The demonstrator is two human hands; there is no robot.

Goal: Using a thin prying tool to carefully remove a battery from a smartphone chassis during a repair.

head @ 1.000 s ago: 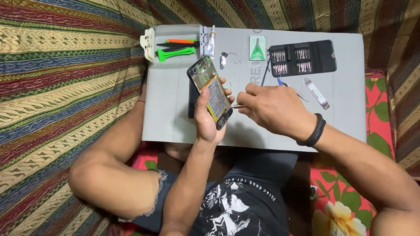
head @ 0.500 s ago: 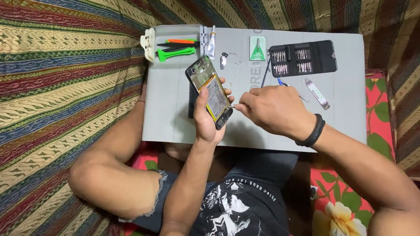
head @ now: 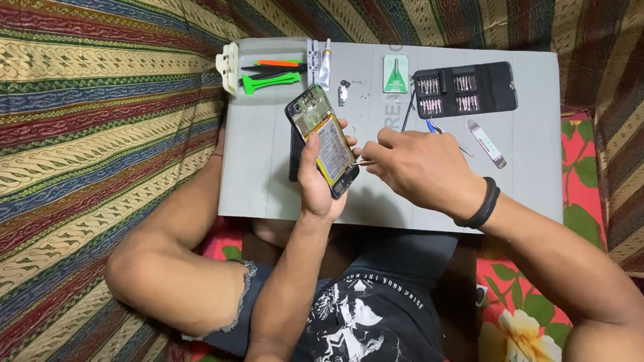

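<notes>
My left hand (head: 319, 180) holds an opened smartphone (head: 324, 139) tilted above the grey work mat (head: 263, 169), with the battery and circuit board showing. My right hand (head: 417, 167), with a black band on its wrist, pinches a thin metal tool (head: 366, 162) whose tip touches the phone's lower right edge. A dark flat part (head: 294, 154) lies on the mat just under the phone.
At the mat's far edge lie green and orange pry tools (head: 271, 74), a small tube (head: 323, 62), a green card (head: 396, 73) and a black screwdriver bit case (head: 464, 90). A slim metal strip (head: 486, 143) lies to the right. Striped fabric (head: 77, 128) surrounds the mat.
My right hand has shifted slightly closer to the phone's lower edge with the thin tool. The phone and left hand stay nearly still.
</notes>
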